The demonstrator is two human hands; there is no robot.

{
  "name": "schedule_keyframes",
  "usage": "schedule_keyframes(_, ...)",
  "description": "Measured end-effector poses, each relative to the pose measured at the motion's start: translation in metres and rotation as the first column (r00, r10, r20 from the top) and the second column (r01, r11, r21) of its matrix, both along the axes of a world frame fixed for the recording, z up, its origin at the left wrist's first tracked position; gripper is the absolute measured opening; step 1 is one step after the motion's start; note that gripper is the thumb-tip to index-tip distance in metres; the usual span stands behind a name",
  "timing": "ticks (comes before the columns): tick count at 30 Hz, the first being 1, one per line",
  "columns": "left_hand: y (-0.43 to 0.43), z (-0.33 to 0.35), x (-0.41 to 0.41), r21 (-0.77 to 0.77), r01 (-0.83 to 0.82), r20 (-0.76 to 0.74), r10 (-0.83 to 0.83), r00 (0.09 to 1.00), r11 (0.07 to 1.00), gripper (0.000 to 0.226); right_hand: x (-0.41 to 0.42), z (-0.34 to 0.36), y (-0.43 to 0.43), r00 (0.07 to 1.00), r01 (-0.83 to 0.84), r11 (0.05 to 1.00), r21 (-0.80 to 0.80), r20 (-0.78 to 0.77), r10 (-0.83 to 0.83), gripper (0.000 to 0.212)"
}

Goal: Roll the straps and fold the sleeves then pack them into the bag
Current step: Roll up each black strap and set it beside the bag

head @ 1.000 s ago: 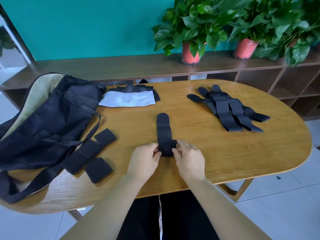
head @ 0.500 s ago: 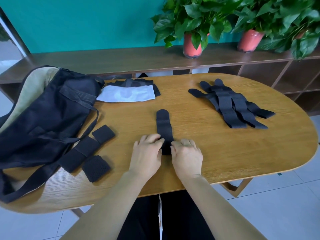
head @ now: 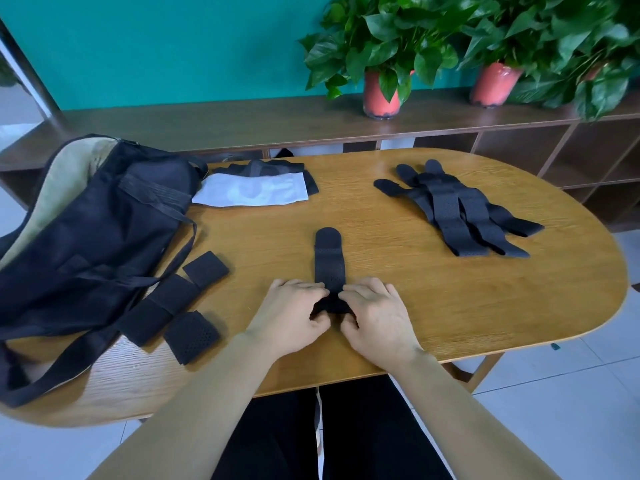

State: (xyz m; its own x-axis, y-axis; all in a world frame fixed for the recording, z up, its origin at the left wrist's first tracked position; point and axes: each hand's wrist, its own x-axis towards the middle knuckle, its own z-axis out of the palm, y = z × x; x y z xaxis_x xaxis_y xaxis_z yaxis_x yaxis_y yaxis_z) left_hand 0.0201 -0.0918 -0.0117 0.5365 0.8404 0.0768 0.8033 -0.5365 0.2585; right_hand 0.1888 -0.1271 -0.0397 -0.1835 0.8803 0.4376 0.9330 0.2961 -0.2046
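- Grips the rolled near end of one black strap point(head: 329, 261) with the left hand point(head: 289, 315), fingers curled over the roll, thumb at its near side.
- Grips the same roll from the other side with the right hand point(head: 375, 315), fingers curled likewise; fingertips of both hands almost meeting on top.
- Strap position: near the middle of the front edge of the tabletop point(head: 433, 323); unrolled part flat, rounded tip toward the back edge.
- Toward the back right corner: pile of straps point(head: 457, 209), flat, overlapping, fanned out.
- Across the left end: black bag point(head: 86, 230), open, pale lining showing.
- Just beside the bag, toward the front left corner: four small black pieces point(head: 191, 336), flat; rolled or folded, cannot tell.
- At the back edge, just beside the bag: white sleeve point(head: 249, 194), folded flat; black sleeve point(head: 263, 167) partly under it.
- Behind the back edge: shelf point(head: 207, 123) with two potted plants point(head: 381, 95).
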Motion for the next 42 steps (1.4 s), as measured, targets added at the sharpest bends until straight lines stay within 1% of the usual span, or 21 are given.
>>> schedule_keyframes(2, -0.007, 0.002, -0.002, -0.009, -0.011, 0.04, 0.012, 0.999, 1.0, 0.044, 0.001, -0.001, -0.004, 0.997, 0.007, 1.0, 0.003, -0.071, -0.007, 0.029)
schedule_keyframes(4, -0.013, 0.006, -0.003, -0.043, -0.035, 0.1, 0.04, 0.994, 0.998, 0.042, -0.001, 0.0, -0.01, 0.977, 0.051, 0.999, -0.012, -0.206, -0.052, 0.029)
schedule_keyframes(6, -0.016, 0.008, -0.002, -0.088, -0.076, 0.175, 0.091, 0.98, 0.993, 0.041, -0.005, 0.004, -0.011, 0.921, 0.119, 0.991, -0.069, -0.365, -0.136, 0.029)
schedule_keyframes(7, -0.016, 0.008, -0.001, -0.096, -0.1, 0.2, 0.118, 0.973, 0.99, 0.042, -0.008, 0.006, -0.01, 0.891, 0.147, 0.984, -0.104, -0.419, -0.178, 0.029)
schedule_keyframes(10, -0.01, 0.004, 0.003, -0.084, -0.206, 0.252, 0.221, 0.942, 0.975, 0.043, -0.015, 0.007, -0.002, 0.854, 0.207, 0.969, -0.134, -0.458, -0.245, 0.019)
schedule_keyframes(12, -0.005, 0.001, 0.007, -0.097, -0.291, 0.295, 0.306, 0.905, 0.952, 0.036, -0.019, 0.007, 0.005, 0.838, 0.251, 0.953, -0.168, -0.455, -0.301, 0.013)
schedule_keyframes(15, -0.001, 0.0, 0.013, -0.099, -0.377, 0.301, 0.389, 0.871, 0.921, 0.02, -0.025, 0.004, 0.015, 0.835, 0.316, 0.933, -0.172, -0.416, -0.36, 0.015)
schedule_keyframes(17, 0.002, -0.001, 0.015, -0.092, -0.399, 0.296, 0.408, 0.864, 0.912, 0.014, -0.029, 0.001, 0.02, 0.836, 0.348, 0.925, -0.149, -0.396, -0.379, 0.015)
schedule_keyframes(22, 0.011, -0.003, 0.017, -0.099, -0.416, 0.303, 0.426, 0.852, 0.904, 0.012, -0.031, -0.002, 0.031, 0.848, 0.395, 0.908, -0.137, -0.327, -0.418, 0.017)
schedule_keyframes(24, 0.014, -0.006, 0.017, -0.076, -0.413, 0.273, 0.418, 0.867, 0.907, 0.02, -0.032, -0.002, 0.033, 0.848, 0.405, 0.903, -0.144, -0.31, -0.43, 0.017)
schedule_keyframes(26, 0.018, -0.006, 0.017, -0.089, -0.404, 0.271, 0.412, 0.87, 0.91, 0.016, -0.032, -0.004, 0.034, 0.852, 0.408, 0.902, -0.138, -0.298, -0.431, 0.016)
schedule_keyframes(29, 0.019, -0.004, 0.018, -0.097, -0.397, 0.243, 0.409, 0.88, 0.912, 0.023, -0.033, -0.005, 0.036, 0.871, 0.41, 0.905, -0.117, -0.244, -0.426, 0.016)
schedule_keyframes(34, 0.018, -0.003, 0.023, -0.027, -0.355, 0.121, 0.356, 0.927, 0.934, 0.046, -0.032, -0.007, 0.039, 0.927, 0.343, 0.939, -0.012, -0.158, -0.34, 0.024)
schedule_keyframes(37, 0.018, -0.005, 0.023, 0.014, -0.314, 0.035, 0.313, 0.949, 0.949, 0.05, -0.028, -0.01, 0.041, 0.953, 0.293, 0.955, 0.053, -0.095, -0.287, 0.018)
schedule_keyframes(40, 0.018, -0.006, 0.018, -0.008, -0.265, -0.009, 0.265, 0.964, 0.964, 0.051, -0.024, -0.013, 0.039, 0.97, 0.236, 0.968, 0.085, -0.08, -0.229, 0.014)
schedule_keyframes(42, 0.02, -0.003, 0.014, -0.035, -0.227, -0.03, 0.226, 0.974, 0.973, 0.052, -0.021, -0.011, 0.033, 0.981, 0.178, 0.983, 0.047, -0.091, -0.174, 0.028)
